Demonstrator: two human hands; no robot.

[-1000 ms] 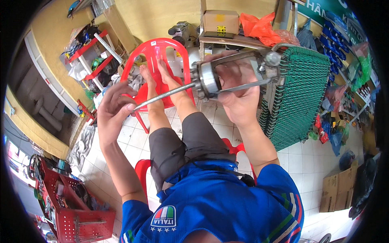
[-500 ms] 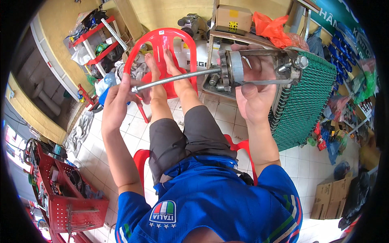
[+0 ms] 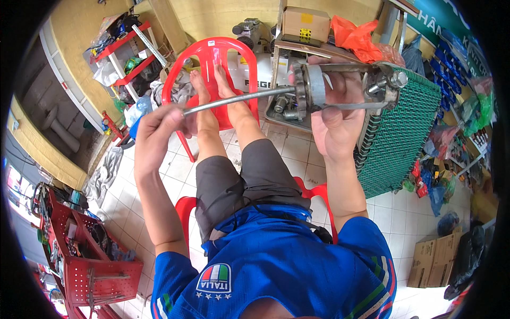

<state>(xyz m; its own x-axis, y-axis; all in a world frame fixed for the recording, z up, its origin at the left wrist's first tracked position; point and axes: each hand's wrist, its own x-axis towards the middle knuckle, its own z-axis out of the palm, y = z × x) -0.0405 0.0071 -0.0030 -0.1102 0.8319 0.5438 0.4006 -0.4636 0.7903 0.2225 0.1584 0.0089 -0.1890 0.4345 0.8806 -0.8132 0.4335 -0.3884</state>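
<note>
My left hand [image 3: 159, 127] is closed around the near end of a long, thin metal rod [image 3: 239, 98]. A blue part [image 3: 134, 129], which looks like a handle, shows beside the palm. The rod's far end meets the toothed face of a metal assembly [image 3: 317, 85]; how deep it goes in cannot be seen. My right hand [image 3: 337, 130] holds this assembly up from behind, thumb over its lower bar and fingers partly hidden. It has a dark toothed ring, a grey collar and two side bars running to an end piece with bolts.
A metal tray [image 3: 287, 122] with metal parts lies beneath the assembly. My feet rest on a red plastic chair [image 3: 241, 45]. At right stands a green woven panel [image 3: 401, 133], at lower left a red tool cart [image 3: 101, 271]. A cardboard box [image 3: 305, 24] and orange bag [image 3: 355, 38] sit behind.
My left hand has turned, its fingers now closed over the rod's near end and more of the blue part covered. The assembly has shifted slightly right in my right hand.
</note>
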